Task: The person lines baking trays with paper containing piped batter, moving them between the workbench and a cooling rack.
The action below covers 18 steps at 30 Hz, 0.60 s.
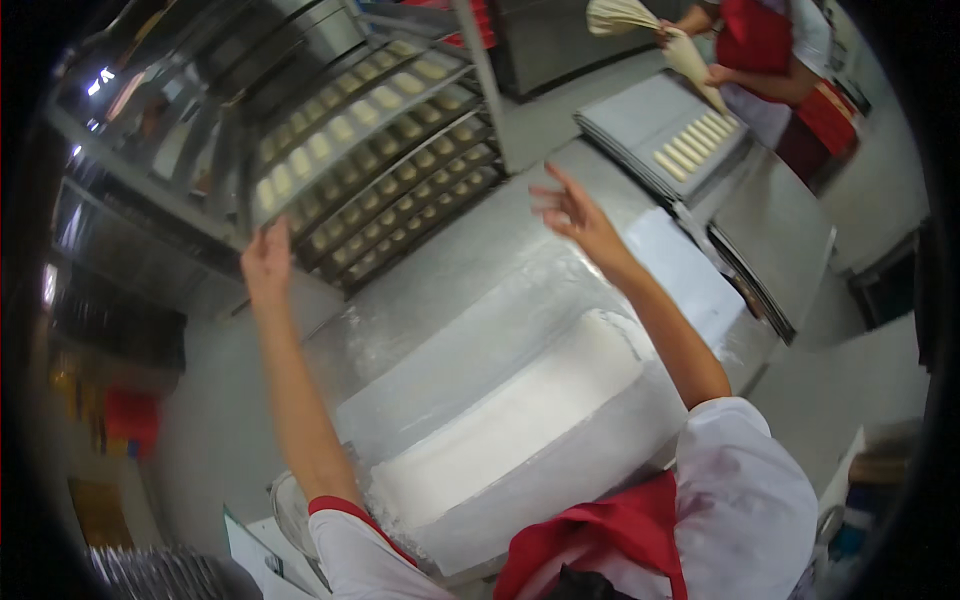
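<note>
My left hand is raised in front of the near left part of a metal tray rack. Its fingers overlap the edge of a tray in the picture; whether they grip it is blurred. That tray carries rows of pale oblong piped pieces. My right hand hangs over the steel worktable with fingers spread and nothing in them. Before me, a broad band of white powder lies on a pale paper sheet.
Lower trays in the tray rack hold more pieces. At the far right, a co-worker's hands hold a piping bag over a lined tray with a row of piped strips. White paper lies nearer.
</note>
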### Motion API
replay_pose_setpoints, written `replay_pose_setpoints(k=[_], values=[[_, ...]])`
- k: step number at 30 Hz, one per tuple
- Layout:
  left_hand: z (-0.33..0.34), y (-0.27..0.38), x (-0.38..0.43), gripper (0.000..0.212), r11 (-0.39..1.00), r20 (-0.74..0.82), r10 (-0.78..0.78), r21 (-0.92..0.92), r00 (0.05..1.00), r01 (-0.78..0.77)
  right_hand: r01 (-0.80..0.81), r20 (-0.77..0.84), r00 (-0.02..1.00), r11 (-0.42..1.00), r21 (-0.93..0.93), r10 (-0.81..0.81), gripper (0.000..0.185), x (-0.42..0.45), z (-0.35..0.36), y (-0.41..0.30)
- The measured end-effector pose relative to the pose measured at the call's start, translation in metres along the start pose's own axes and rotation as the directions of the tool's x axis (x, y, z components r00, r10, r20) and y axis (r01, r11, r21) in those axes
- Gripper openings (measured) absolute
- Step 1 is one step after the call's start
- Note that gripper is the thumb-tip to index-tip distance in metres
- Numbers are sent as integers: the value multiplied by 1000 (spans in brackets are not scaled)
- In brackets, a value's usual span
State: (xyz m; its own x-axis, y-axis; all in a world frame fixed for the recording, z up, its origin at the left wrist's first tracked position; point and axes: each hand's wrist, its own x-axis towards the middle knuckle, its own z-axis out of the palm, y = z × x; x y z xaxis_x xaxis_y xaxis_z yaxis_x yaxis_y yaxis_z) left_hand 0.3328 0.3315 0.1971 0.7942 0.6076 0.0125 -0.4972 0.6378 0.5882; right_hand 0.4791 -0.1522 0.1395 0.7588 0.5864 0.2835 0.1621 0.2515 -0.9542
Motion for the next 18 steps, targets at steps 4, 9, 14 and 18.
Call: replay_pose_setpoints(k=[4, 9, 14, 18], values=[[32, -65, -34, 55, 975, -148, 41, 220, 988, -7, -92, -207, 978, 838, -538, -26, 39, -151, -48, 3], [16, -127, -75, 58, 844, -64, -44, 531, 997, 72, -442, -658, 753, 759, -479, 23, 13, -317, -105, 4], [25, -216, -174, 56, 734, -45, 22, 679, 999, 14, -510, -830, 552, 755, -411, -79, 6, -353, -136, -21], [49, -270, -258, 45, 579, -92, -36, 810, 995, 96, -511, -791, 596, 696, -505, -136, 7, -335, -172, -19]])
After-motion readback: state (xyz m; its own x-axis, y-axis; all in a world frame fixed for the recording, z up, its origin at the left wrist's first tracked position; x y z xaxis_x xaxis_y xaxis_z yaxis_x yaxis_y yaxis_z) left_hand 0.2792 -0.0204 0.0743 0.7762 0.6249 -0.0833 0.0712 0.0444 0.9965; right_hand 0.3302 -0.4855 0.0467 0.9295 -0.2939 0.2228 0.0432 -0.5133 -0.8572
